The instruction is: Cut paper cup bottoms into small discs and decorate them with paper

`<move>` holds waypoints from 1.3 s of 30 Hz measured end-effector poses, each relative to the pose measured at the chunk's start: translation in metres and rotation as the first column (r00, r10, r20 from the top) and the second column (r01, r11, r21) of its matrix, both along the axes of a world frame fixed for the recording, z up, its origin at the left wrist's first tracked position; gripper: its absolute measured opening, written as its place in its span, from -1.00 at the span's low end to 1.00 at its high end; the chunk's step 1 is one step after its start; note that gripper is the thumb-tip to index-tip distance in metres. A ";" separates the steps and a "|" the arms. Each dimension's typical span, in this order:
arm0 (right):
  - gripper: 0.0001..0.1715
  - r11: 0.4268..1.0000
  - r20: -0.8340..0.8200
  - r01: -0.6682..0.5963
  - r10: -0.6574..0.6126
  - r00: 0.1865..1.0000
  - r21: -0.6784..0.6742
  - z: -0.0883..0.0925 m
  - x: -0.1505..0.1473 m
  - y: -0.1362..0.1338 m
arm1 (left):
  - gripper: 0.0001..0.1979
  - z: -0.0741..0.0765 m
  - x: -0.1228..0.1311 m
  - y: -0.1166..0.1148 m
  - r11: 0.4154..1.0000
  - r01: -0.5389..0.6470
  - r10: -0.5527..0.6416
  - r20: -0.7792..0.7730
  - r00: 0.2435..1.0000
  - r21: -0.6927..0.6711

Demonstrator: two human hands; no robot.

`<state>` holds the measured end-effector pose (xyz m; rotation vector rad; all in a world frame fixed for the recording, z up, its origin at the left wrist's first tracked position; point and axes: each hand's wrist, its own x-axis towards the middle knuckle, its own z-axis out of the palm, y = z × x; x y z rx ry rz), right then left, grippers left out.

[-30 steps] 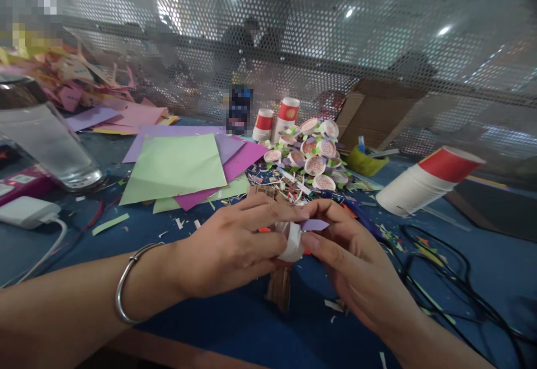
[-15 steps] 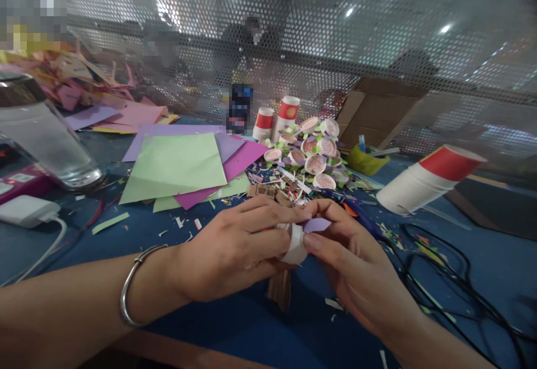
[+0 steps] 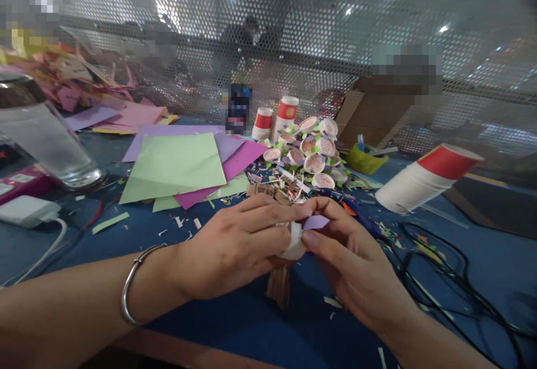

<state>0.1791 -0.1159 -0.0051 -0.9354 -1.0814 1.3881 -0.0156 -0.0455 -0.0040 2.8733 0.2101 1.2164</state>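
Note:
My left hand [image 3: 239, 243] is closed around a small white cut-off paper cup base [image 3: 296, 246], its fingers covering most of it. A pale strip runs along the side of the cup. At its right edge, the thumb and fingers of my right hand [image 3: 348, 251] pinch against a small pointed purple paper piece [image 3: 315, 222]. The purple piece touches or nearly touches the cup; the contact point is hidden by fingertips. Just beyond my hands, a heap of cup bottoms [image 3: 314, 163] with green and purple paper bits lies on paper scraps.
Green paper sheets [image 3: 180, 162] lie left of the heap. A stack of paper cups [image 3: 428, 179] leans at right, near black cables [image 3: 444, 279]. A glass bottle [image 3: 54, 140] and white charger [image 3: 29, 211] are at left. A yellow-green holder [image 3: 367, 161] stands by cardboard [image 3: 373, 112].
Both hands keep almost the same grip and place. The cup base has turned or shifted very slightly; the view has moved a little.

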 end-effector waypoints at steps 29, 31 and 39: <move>-0.84 0.998 0.065 0.046 -0.048 0.997 0.033 -0.002 -0.001 0.002 | -0.87 -0.003 0.004 0.005 0.912 0.175 -0.113 0.182 0.977 -0.371; -0.85 0.999 0.067 0.031 -0.033 0.997 0.033 -0.002 -0.001 0.001 | -0.86 -0.003 0.004 0.005 0.922 0.176 -0.119 0.180 0.976 -0.345; -0.84 0.999 0.069 0.010 -0.013 0.998 0.037 -0.005 -0.001 0.001 | -0.87 -0.002 0.002 0.001 0.957 0.097 -0.081 0.070 0.994 -0.274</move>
